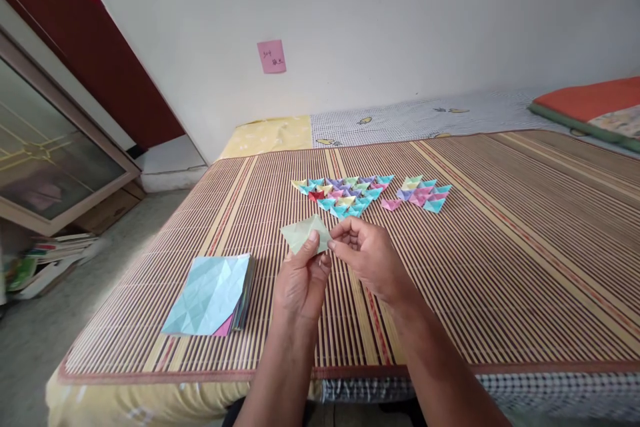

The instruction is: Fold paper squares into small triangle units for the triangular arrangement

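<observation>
The left hand [299,280] grips pale-green folded paper [297,232]; the right hand [371,257] pinches its edge. A pink note [271,65] bears handwriting, possibly "304".

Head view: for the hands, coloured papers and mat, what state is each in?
Pale green paper: folded, held by left hand
Right hand: fingers bent at the paper's edge
Blue top sheet: unfolded, creased
Small paper shapes: folded, clustered
Pink note: stuck up, written on
Mat: spread flat
</observation>
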A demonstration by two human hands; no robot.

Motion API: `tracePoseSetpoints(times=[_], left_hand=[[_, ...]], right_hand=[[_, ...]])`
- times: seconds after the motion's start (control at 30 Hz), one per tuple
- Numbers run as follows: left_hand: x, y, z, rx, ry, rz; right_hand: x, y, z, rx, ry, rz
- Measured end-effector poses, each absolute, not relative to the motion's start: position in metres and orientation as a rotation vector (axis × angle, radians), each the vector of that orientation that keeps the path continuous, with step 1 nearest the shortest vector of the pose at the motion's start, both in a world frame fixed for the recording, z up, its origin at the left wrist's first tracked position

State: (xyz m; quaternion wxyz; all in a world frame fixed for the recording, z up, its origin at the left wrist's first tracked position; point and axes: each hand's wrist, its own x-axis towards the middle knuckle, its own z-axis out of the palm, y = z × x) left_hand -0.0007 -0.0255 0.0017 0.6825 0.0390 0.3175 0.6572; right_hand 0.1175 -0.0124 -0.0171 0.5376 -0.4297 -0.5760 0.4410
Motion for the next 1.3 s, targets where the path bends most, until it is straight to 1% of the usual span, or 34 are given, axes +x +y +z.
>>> tracePoseSetpoints(times=[0.27, 0.47, 0.63, 0.8, 1.03, 1.13, 1.3], left_hand=[[-0.007, -0.024, 0.007, 0.018, 0.836, 1.45], [-0.007, -0.021, 0.005, 0.037, 0.791, 1.471], [-0.006, -0.022, 0.002, 0.079, 0.767, 1.507], [-0.006, -0.024, 0.0, 0.202, 0.77, 1.563], [0.005, -0.032, -0.003, 0.499, 0.809, 1.639], [0.009, -0.034, -0.008, 0.653, 0.822, 1.627], [0.01, -0.035, -0.016, 0.757, 0.828, 1.608]], right_hand=[[0.119, -0.014, -0.016, -1.054, -1.485, 0.924], [0.118, -0.011, -0.017, -1.033, -1.495, 0.856], [0.12, -0.011, -0.018, -1.027, -1.513, 0.863], [0.125, -0.012, -0.013, -1.042, -1.519, 0.874], [0.123, -0.022, 0.003, -1.033, -1.464, 0.722], [0.12, -0.021, 0.002, -1.006, -1.459, 0.664], [0.122, -0.02, 0.001, -0.974, -1.447, 0.683]])
